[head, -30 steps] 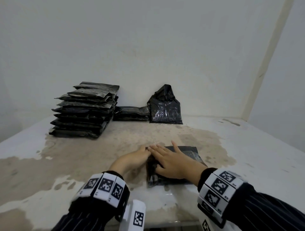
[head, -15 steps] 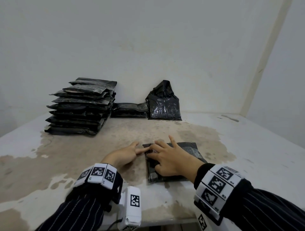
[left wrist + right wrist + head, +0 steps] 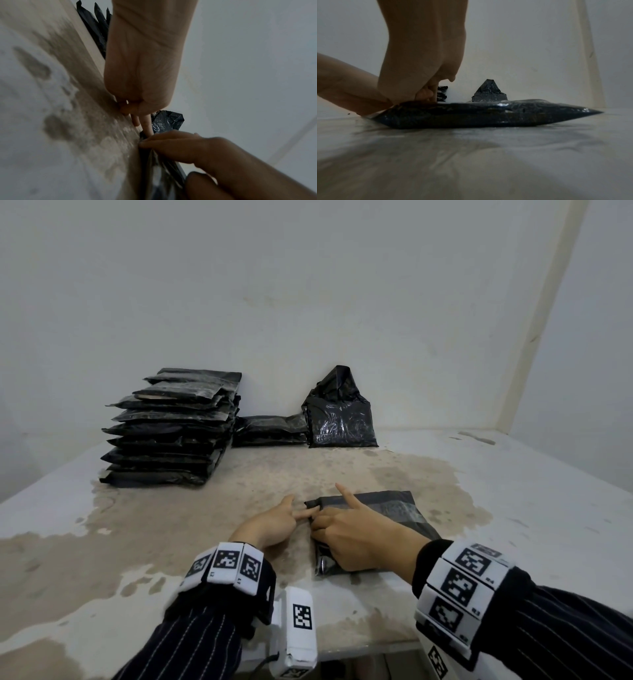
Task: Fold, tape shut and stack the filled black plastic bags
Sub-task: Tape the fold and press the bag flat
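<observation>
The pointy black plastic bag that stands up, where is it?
In the head view, the upright crumpled black plastic bag leans against the back wall, right of the tall stack of flat black bags.

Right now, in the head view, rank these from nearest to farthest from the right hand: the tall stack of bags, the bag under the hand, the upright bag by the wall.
1. Bag under the right hand: flat bag, touched, front centre.
2. Upright bag: against the back wall, straight ahead.
3. Tall stack: back left, farthest.
</observation>
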